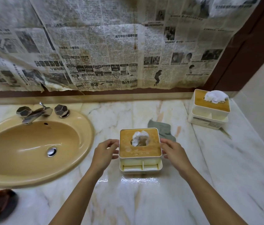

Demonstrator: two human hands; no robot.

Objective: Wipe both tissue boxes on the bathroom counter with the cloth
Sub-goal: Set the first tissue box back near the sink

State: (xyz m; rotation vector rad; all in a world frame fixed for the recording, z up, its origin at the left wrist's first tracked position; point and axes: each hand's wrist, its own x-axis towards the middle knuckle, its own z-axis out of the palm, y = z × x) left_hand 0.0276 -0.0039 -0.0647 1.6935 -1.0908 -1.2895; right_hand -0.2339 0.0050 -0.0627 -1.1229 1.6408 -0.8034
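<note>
Two tissue boxes stand on the marble surface (pixel 128 195), and neither is being wiped at this moment. The near tissue box (pixel 137 152) sits in front of the person, bracketed by both hands. The left hand (pixel 104 152) has its fingers (pixel 113 141) curved against the box's nine o'clock side, and the right hand (pixel 175 151) has its fingers (pixel 164 141) curved against the three o'clock side, so the box is held between them. Neither hand holds anything else.

From that box, the cloth (pixel 162 129) lies crumpled on the surface at about one o'clock, just behind it and touched by neither hand. The far tissue box (pixel 209 115) stands well apart at about two o'clock, in the back corner. The sink (pixel 30 143) is at nine o'clock.

Pale smears show on the near box's wooden lid, so I judge it is yet to be wiped clean. Whether the far box has been wiped cannot be told. Picking up the cloth looks like the step that is left first.
</note>
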